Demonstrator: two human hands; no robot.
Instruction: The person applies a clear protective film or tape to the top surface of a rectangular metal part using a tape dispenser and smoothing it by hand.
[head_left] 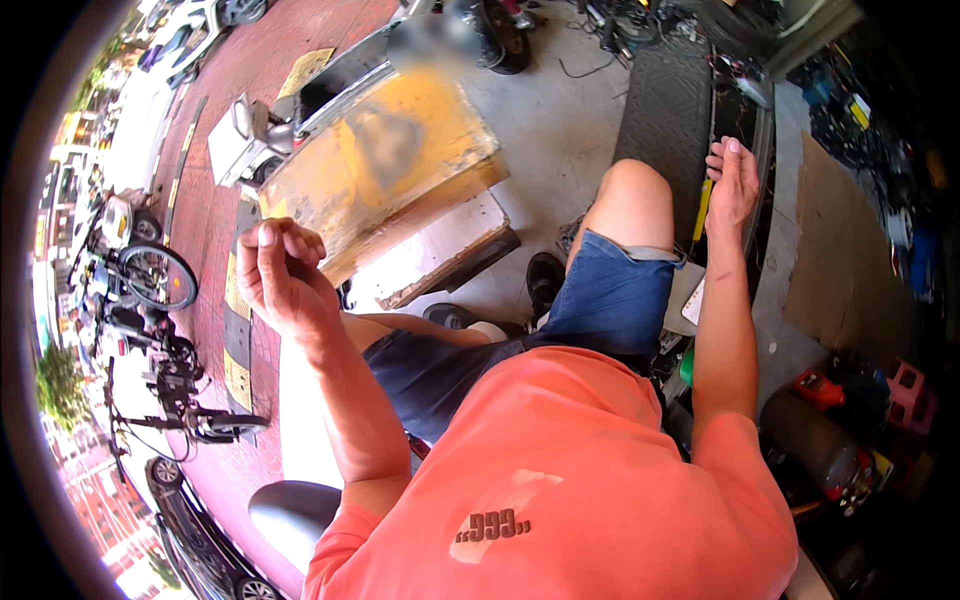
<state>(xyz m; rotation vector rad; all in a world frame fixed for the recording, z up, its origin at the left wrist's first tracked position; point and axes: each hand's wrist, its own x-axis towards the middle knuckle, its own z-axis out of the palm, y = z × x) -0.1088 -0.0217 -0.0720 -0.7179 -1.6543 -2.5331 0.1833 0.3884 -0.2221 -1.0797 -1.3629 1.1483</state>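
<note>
My left hand [285, 278] is raised in the air, in front of the worn yellow wooden box [410, 150]. Its fingers curl in beside the thumb, and no object shows in them. On the other side, my right hand [735, 188] is held up above the dark ramp strip [665, 130], near a yellow bar [702, 210]. Loosely bent, its fingers stand a little apart from the thumb and hold nothing. Neither hand touches anything. I sit with knees apart, in blue shorts [610, 290] and an orange shirt [600, 450].
Below the yellow box lies a white-topped board [440, 250]. A bicycle wheel [158, 275] and parked motorbikes line the red paving on the left, with a black car [205, 545] nearby. Cardboard [845, 250], a grey cylinder [815, 435] and cluttered parts fill the right side.
</note>
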